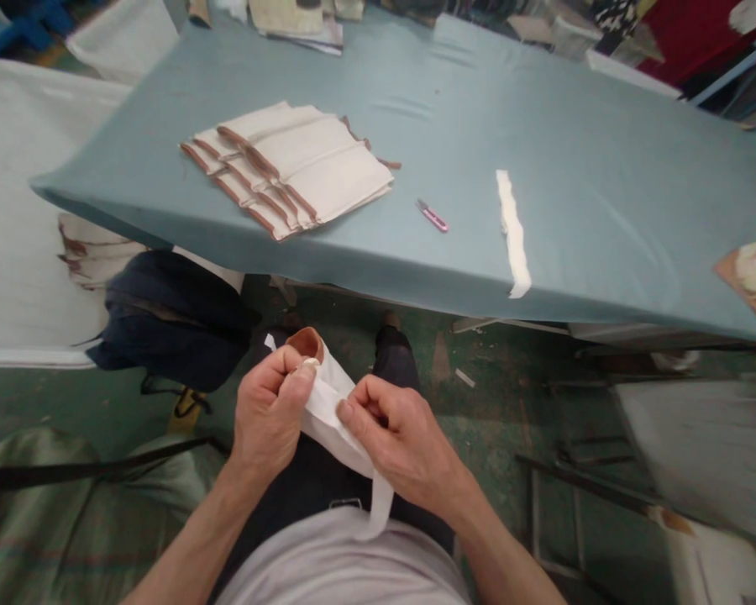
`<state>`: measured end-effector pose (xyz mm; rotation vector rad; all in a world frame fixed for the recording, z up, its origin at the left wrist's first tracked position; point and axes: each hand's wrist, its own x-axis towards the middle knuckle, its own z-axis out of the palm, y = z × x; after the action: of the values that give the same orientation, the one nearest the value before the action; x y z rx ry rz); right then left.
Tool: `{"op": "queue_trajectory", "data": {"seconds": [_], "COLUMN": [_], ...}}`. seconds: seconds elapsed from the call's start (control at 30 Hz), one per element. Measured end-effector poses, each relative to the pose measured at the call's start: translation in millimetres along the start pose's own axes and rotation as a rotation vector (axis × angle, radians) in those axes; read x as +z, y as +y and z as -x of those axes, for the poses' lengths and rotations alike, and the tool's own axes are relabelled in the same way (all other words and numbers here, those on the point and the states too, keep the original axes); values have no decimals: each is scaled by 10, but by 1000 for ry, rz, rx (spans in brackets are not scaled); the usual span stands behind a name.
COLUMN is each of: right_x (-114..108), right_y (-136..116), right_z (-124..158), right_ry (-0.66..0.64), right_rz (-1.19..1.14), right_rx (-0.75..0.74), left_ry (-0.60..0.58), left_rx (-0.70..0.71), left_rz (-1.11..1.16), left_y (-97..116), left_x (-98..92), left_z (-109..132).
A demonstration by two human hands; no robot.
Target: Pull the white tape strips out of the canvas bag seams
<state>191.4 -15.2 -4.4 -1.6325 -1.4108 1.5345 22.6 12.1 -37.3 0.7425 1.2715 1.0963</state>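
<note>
Both hands hold one white cloth piece with a brown-trimmed end (pixel 322 395) over my lap. My left hand (pixel 270 412) is closed, pinching the cloth near its brown edge. My right hand (pixel 394 437) is closed on the cloth's lower part, and a white strip hangs down from it. On the teal table (pixel 592 168) ahead lies a stack of similar cream pieces with brown trim (pixel 290 168), fanned out. A small pink thread snipper (pixel 433 217) and a loose white strip (pixel 513 235) lie to the right of the stack.
A dark bag (pixel 170 319) sits on the floor left of my knees, by a white-covered surface (pixel 13 210). More folded pieces sit under the table's left edge (pixel 88 252). Metal frame parts (pixel 580 487) stand at lower right. Papers lie at the table's far edge (pixel 302 25).
</note>
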Motion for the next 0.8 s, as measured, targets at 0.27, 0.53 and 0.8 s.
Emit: {"op": "queue_trajectory", "data": {"seconds": [0.27, 0.53, 0.8], "right_x": [171, 30, -34], "right_y": [146, 240, 107], "right_z": [-120, 89, 5], "right_ry": [-213, -59, 18], "right_rz": [-467, -242, -63], "right_rx": [-2, -177, -329], "left_ry": [-100, -341, -322], "left_rx": [-112, 58, 262], "left_rz": [163, -92, -409], "left_y": [236, 136, 299], "left_x": [129, -280, -232], "left_z": [50, 86, 184]}}
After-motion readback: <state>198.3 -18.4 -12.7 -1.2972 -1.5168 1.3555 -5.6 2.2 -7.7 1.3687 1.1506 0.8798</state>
